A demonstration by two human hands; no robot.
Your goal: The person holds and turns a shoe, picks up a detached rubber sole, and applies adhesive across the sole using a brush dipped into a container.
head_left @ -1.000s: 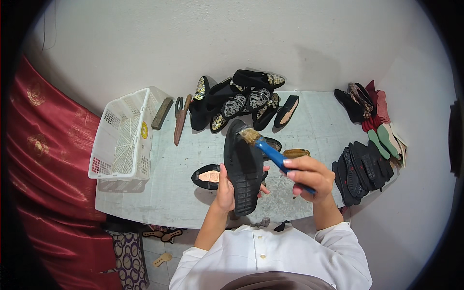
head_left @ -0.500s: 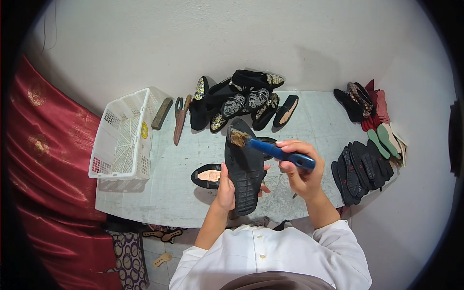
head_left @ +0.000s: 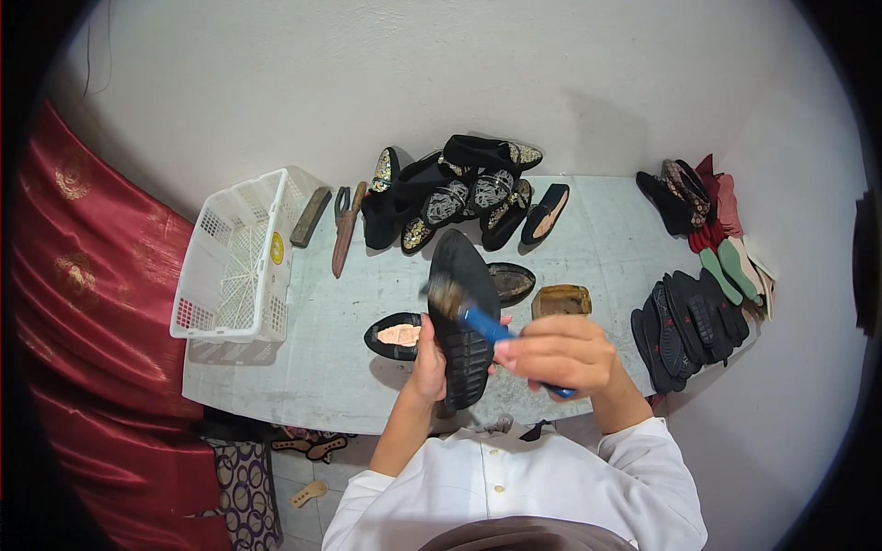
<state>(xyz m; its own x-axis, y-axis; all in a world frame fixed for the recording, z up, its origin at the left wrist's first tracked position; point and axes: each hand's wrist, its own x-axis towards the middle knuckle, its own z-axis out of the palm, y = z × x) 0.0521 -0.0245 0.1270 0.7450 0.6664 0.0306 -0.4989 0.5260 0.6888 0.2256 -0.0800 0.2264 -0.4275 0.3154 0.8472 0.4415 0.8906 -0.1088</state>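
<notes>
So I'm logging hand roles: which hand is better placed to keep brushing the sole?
Right hand: it grips the blue brush, bristles on the black sole. Left hand holds that sole.

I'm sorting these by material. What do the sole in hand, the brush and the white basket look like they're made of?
Sole: probably black rubber, matte, with moulded tread ridges. Brush: glossy blue handle, likely plastic, with pale bristles whose fibre can't be told. Basket: white moulded plastic, judging by its even lattice walls.

bare table point(head_left: 317, 358) left, shoe pile point(head_left: 455, 197) ahead
</notes>
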